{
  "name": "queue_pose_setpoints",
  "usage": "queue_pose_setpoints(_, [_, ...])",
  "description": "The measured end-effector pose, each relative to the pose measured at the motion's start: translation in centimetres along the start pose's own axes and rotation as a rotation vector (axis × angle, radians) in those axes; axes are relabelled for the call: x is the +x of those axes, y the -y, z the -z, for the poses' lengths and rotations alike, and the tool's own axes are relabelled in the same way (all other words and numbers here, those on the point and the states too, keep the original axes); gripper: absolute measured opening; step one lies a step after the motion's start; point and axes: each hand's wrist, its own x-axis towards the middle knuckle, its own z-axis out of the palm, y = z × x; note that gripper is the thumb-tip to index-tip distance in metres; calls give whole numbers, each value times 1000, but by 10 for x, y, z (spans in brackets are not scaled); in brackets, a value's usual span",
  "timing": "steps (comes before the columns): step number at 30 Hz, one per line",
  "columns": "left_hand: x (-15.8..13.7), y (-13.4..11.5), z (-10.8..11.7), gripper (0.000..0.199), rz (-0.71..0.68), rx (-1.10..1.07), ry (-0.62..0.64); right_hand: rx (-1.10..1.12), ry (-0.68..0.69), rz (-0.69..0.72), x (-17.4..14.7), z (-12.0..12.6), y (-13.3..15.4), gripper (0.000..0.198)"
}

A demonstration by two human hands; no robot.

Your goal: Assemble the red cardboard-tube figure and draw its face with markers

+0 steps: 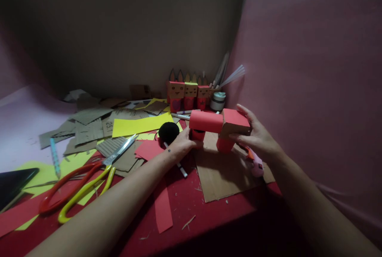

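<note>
The table (191,223) is red, littered with card scraps (88,130), yellow paper (140,125) and scissors (109,161). A dim grey wall (134,30) stands behind it, and pink cloth (313,70) hangs at the right. The red model (205,121) is above a cardboard sheet (221,179); whether its legs touch the sheet is unclear. The left hand (184,145), curled nearly closed, grips its left leg; the right hand (258,135), thumb and fingers parted, clasps its boxy end, partly covering it. A pink tool (257,167) is half hidden by the model and right hand. A dark slab (16,183) is cut off at the left edge, and the table's near front sinks into shadow.
</note>
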Motion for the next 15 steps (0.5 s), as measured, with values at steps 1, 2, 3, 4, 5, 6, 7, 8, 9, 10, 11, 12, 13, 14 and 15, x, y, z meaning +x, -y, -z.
queue_pose_setpoints(1, [0, -1, -1, 34, -11, -4, -1, -2, -8, 11, 0, 0, -1, 106])
queue_pose_setpoints(2, [0, -2, -1, 36, -23, -10, -3, 2, -17, 19, 0, 0, -2, 105])
queue_pose_setpoints(3, [0, -3, -2, 38, -37, -17, -7, 9, -26, 22, 0, 0, -2, 104])
queue_pose_setpoints(4, [0, -3, -2, 41, -52, -24, -13, 17, -34, 22, 1, 0, -2, 102])
queue_pose_setpoints(5, [-1, -3, -2, 44, -66, -30, -21, 21, -40, 22, 1, 0, -2, 100])
queue_pose_setpoints(6, [-1, -3, -2, 45, -76, -33, -30, 18, -42, 23, 2, 1, -2, 96])
queue_pose_setpoints(7, [-1, -2, -1, 45, -82, -36, -39, 11, -42, 25, 2, 1, -2, 92])
queue_pose_setpoints(8, [-1, -1, -1, 44, -80, -37, -45, 3, -39, 27, 2, 1, -1, 87])
queue_pose_setpoints(9, [-1, 0, 0, 42, -74, -39, -46, -5, -35, 28, 3, 0, 0, 81])
queue_pose_setpoints(10, [0, 1, 1, 39, -65, -42, -44, -12, -33, 29, 3, 0, 0, 77])
queue_pose_setpoints(11, [0, 3, 1, 38, -57, -47, -40, -16, -32, 29, 3, 0, 1, 74])
queue_pose_setpoints(12, [0, 4, 2, 37, -50, -51, -36, -18, -30, 29, 2, 0, 2, 72])
queue_pose_setpoints(13, [0, 5, 2, 38, -45, -54, -33, -20, -27, 29, 2, 0, 2, 72])
queue_pose_setpoints(14, [0, 7, 2, 38, -41, -55, -32, -24, -27, 30, 2, 0, 2, 72])
queue_pose_setpoints(15, [0, 8, 2, 39, -39, -54, -33, -31, -25, 32, 2, 0, 2, 71])
